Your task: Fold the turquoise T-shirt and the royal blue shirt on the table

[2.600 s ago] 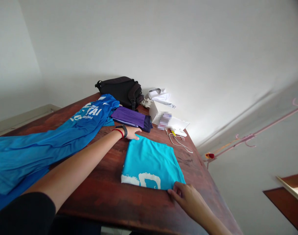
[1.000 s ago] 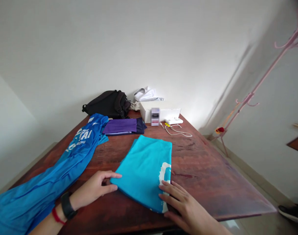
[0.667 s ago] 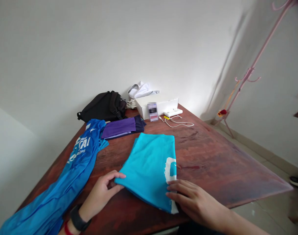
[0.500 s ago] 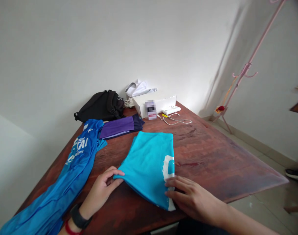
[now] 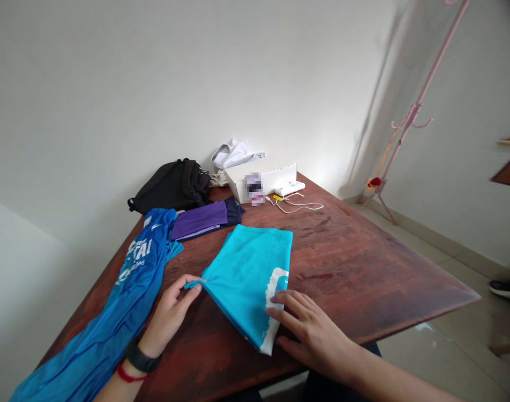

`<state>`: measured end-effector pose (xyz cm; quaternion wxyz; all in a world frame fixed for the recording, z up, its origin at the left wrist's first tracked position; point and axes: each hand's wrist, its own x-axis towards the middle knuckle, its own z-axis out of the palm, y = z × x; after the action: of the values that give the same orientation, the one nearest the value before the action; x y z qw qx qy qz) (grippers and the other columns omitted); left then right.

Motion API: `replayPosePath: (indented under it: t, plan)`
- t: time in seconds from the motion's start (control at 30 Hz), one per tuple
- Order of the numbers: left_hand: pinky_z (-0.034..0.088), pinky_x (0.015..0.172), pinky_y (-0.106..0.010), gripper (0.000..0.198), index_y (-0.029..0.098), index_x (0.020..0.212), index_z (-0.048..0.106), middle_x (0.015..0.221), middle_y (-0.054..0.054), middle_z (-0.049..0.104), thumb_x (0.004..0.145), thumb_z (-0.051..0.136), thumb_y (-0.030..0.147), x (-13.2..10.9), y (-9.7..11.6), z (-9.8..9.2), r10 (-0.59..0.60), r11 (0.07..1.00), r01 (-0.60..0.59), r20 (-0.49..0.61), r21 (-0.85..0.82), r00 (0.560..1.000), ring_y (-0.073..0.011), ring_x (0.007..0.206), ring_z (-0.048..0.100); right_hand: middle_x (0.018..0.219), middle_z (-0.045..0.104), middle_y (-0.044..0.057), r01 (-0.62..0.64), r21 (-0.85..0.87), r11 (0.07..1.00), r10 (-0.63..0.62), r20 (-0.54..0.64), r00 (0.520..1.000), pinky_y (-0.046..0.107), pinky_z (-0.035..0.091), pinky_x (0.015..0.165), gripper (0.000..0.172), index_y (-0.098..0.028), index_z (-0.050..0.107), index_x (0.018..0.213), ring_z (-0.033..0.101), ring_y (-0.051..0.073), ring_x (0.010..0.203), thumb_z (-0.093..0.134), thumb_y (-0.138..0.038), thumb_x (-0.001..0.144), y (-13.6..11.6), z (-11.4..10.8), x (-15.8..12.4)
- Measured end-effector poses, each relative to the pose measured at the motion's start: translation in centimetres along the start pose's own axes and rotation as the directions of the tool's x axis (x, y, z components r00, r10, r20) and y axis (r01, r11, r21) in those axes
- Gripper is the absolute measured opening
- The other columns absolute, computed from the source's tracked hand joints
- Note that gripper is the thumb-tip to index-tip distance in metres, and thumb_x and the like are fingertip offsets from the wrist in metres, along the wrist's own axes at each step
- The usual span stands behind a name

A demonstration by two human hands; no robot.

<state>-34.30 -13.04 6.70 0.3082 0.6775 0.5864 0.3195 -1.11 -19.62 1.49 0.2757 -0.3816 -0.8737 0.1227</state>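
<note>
A turquoise piece of clothing (image 5: 248, 268), folded flat with a white print along its right side, lies on the wooden table (image 5: 342, 262). My left hand (image 5: 175, 304) pinches its left corner between thumb and fingers, drawing the cloth out to a point. Over the right edge rests my right hand (image 5: 305, 329), its fingers apart and the fingertips on the white print. To the left of my left hand a blue jersey (image 5: 124, 296) with white lettering stretches down the table's left side.
Folded purple cloth (image 5: 200, 219) lies beyond the turquoise piece. Behind it are a black bag (image 5: 166, 184), a white box (image 5: 275, 177), white fabric (image 5: 236, 153) and a white cable (image 5: 296, 207). A pink coat stand (image 5: 409, 120) rises beyond the table's far right.
My left hand has pulled the pinched corner outward to the left and slightly up. The right fingers have spread and shifted left on the cloth. The view has moved slightly.
</note>
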Motion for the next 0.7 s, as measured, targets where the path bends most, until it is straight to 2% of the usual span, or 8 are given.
replayPosePath:
  t: [0.07,0.13,0.3,0.4,0.47,0.57,0.63,0.7]
  plan:
    - [0.048,0.091,-0.030,0.030,0.023,0.095,0.069,0.099,-0.002,0.072,0.090,0.057,0.050,0.0,0.2,0.0,-0.007,1.000,0.007,-0.002,-0.008,1.000,-0.0241,0.100,0.065,0.137,0.058,0.011,-0.001,-0.001,1.000,0.001,0.000,1.000,0.046,0.044,0.108,0.053,-0.025,0.055,0.136,0.052,0.030,0.128,0.066,-0.018,0.084,-0.1,0.3,0.6]
    - [0.049,0.086,-0.029,0.030,0.023,0.093,0.068,0.094,-0.002,0.071,0.089,0.058,0.051,-0.1,0.5,0.0,-0.036,0.999,0.036,-0.016,-0.029,0.999,-0.0232,0.095,0.065,0.137,0.057,0.011,0.011,-0.007,1.000,-0.011,0.002,1.000,0.047,0.043,0.109,0.052,-0.025,0.057,0.134,0.051,0.030,0.129,0.066,-0.018,0.084,-0.2,0.5,1.2]
    - [0.054,0.078,-0.030,0.034,0.021,0.093,0.063,0.092,-0.002,0.069,0.084,0.063,0.054,-0.4,1.2,0.0,-0.194,0.956,0.194,0.020,-0.219,0.981,-0.0229,0.089,0.067,0.128,0.063,0.009,0.115,0.030,0.993,-0.115,-0.017,0.993,0.045,0.044,0.106,0.029,-0.025,0.066,0.117,0.055,0.027,0.123,0.059,-0.017,0.090,-0.3,0.9,2.1]
    - [0.056,0.072,-0.031,0.036,0.021,0.092,0.062,0.089,-0.002,0.068,0.083,0.064,0.056,-0.2,0.8,-0.3,-0.203,0.953,0.207,0.043,-0.222,0.978,-0.0230,0.084,0.068,0.119,0.067,0.008,0.115,0.161,0.980,-0.108,-0.051,0.993,0.039,0.046,0.103,0.024,-0.023,0.067,0.112,0.060,0.023,0.116,0.054,-0.016,0.094,-0.3,0.6,2.5]
    - [0.056,0.074,-0.032,0.035,0.021,0.091,0.064,0.088,-0.003,0.069,0.085,0.061,0.055,0.0,-0.1,-0.6,-0.124,0.987,0.127,0.035,-0.097,0.992,-0.0235,0.084,0.068,0.116,0.069,0.008,0.049,0.305,0.951,-0.030,-0.064,0.997,0.035,0.048,0.100,0.022,-0.022,0.068,0.111,0.062,0.020,0.112,0.053,-0.017,0.095,-0.4,0.0,2.8]
    - [0.054,0.092,-0.041,0.029,0.021,0.099,0.066,0.102,-0.006,0.070,0.089,0.057,0.047,0.1,-1.7,-1.1,0.071,0.986,-0.066,-0.021,0.155,0.997,-0.0270,0.100,0.067,0.108,0.071,0.007,-0.054,0.511,0.858,0.086,-0.040,0.995,0.031,0.051,0.093,0.015,-0.021,0.069,0.102,0.065,0.019,0.103,0.056,-0.019,0.096,-0.3,-0.9,3.2]
    - [0.047,0.105,-0.049,0.031,0.021,0.114,0.063,0.123,-0.009,0.065,0.088,0.057,0.036,-0.5,-2.0,-1.2,0.224,0.929,-0.195,-0.060,0.314,0.973,-0.0297,0.118,0.061,0.104,0.071,0.007,-0.084,0.581,0.809,0.122,-0.026,0.992,0.032,0.052,0.091,0.011,-0.020,0.069,0.096,0.066,0.019,0.099,0.059,-0.021,0.095,-0.2,-1.1,3.4]
    - [0.040,0.112,-0.053,0.043,0.021,0.129,0.054,0.142,-0.012,0.053,0.087,0.055,0.025,-1.7,-1.1,-0.8,0.355,0.844,-0.307,-0.029,0.440,0.935,-0.0309,0.133,0.050,0.103,0.071,0.006,-0.102,0.613,0.784,0.145,-0.021,0.989,0.032,0.051,0.090,0.009,-0.020,0.069,0.095,0.066,0.020,0.097,0.061,-0.023,0.094,-0.1,-1.0,3.5]
